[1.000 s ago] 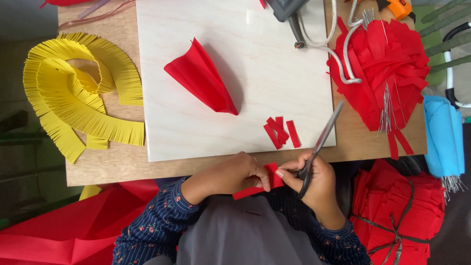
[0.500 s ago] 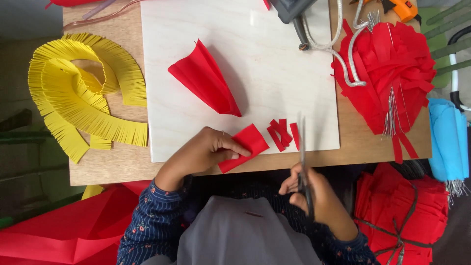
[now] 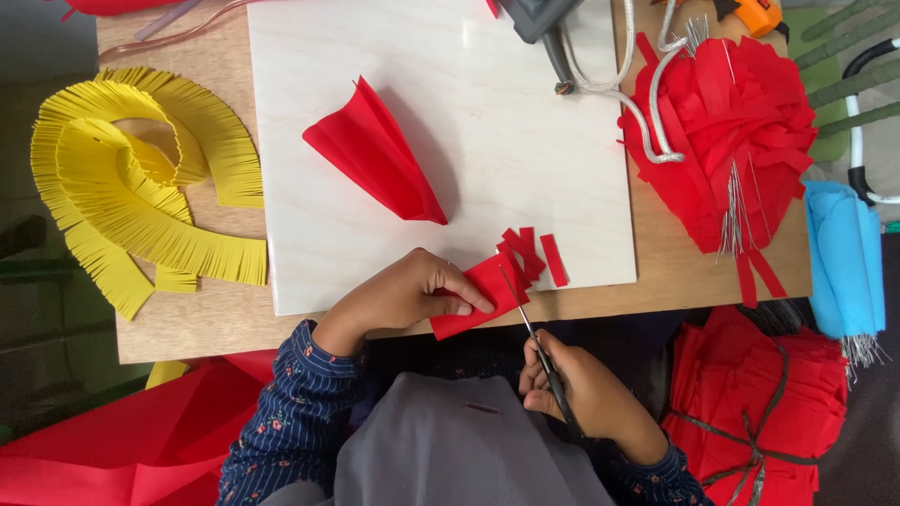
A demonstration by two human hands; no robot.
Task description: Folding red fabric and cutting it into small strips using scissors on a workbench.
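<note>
Wooden table carries a pale board, where the left hand pinches red paper and the right hand grips scissors cutting it.

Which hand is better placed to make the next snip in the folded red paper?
Right. The right hand holds the scissors, blade tips at the red paper strip; the left hand is pinning that strip down.
</note>
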